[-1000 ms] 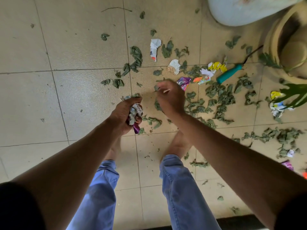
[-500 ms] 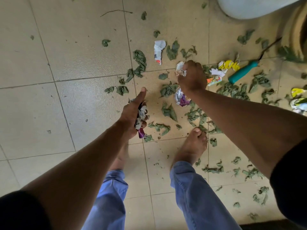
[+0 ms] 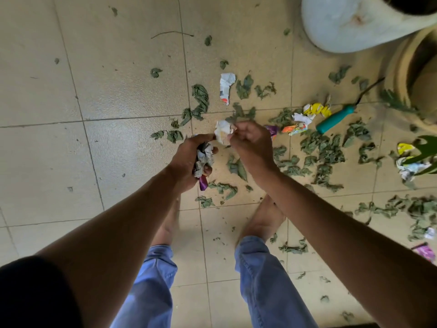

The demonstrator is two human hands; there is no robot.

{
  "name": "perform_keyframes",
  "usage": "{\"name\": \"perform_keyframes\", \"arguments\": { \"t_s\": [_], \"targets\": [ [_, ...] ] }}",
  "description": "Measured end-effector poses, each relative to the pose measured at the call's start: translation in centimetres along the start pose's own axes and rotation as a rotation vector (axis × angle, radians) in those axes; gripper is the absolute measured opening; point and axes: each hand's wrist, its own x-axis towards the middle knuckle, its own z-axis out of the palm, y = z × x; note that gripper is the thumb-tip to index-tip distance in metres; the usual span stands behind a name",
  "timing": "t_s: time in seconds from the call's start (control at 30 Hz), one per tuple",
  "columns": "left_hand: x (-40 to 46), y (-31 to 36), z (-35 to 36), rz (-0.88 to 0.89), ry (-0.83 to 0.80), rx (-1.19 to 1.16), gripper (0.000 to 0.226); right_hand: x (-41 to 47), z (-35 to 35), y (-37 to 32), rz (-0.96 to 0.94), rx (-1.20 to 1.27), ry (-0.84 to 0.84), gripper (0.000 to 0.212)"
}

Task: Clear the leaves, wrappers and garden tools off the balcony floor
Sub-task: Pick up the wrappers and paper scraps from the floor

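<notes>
Now my right hand (image 3: 250,140) pinches a crumpled wrapper (image 3: 222,132) — light, soft, springy. Left hand (image 3: 189,159) clutches the wrapper wad (image 3: 203,159) — pinch creases.

We see a beige tiled floor (image 3: 118,162) strewn with green leaves (image 3: 324,147) right of our right hand (image 3: 250,143). Crumpled wrappers (image 3: 298,126) and a teal-handled tool (image 3: 335,118) lie beyond them; another wrapper (image 3: 225,87) lies ahead

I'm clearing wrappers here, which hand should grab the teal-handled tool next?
Probably the right hand: it's nearer the teal-handled tool and pinches only one white wrapper, while the left hand grips a full wad.
</notes>
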Motion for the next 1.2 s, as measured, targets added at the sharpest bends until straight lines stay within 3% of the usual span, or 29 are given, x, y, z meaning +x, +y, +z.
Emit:
{"name": "perform_keyframes", "arguments": {
  "t_s": [0.1,0.2,0.33,0.47,0.67,0.77,0.87,1.0,1.2],
  "targets": [
    [-0.2,0.7,0.1,0.041,-0.056,0.117,0.038,-1.7,1.7,-0.2,-0.116,-0.088,-0.074,0.013],
    [0.0,0.6,-0.9,0.088,0.008,0.198,0.049,-2.1,2.9,-0.5,-0.166,-0.158,-0.159,0.016],
    [0.2,0.0,-3.3,0.097,0.176,0.149,0.030,-0.8,3.0,-1.0,-0.131,-0.155,-0.192,0.019],
    [0.6,-0.6,-5.0,0.083,0.236,0.161,0.020,2.7,2.8,-1.1,-0.248,-0.454,0.022,0.025],
    [1.0,-0.7,-5.7,0.101,0.170,0.167,0.013,9.2,3.6,-1.1,-0.297,-0.978,0.048,0.036],
    [1.0,-0.3,-5.7,0.112,0.140,0.142,0.018,11.2,4.5,-1.1,-0.350,-1.176,0.007,0.047],
    [0.9,0.2,-5.7,0.113,0.150,0.127,0.017,12.5,5.1,-1.3,-0.368,-1.300,-0.023,0.046],
    [0.9,0.4,-5.8,0.118,0.162,0.115,0.020,12.6,4.9,-1.5,-0.362,-1.195,-0.027,0.037],
    [-0.3,0.7,-4.9,0.131,0.161,-0.002,0.033,7.1,4.0,-3.3,-0.193,-0.467,-0.043,0.030]
  ]
}}
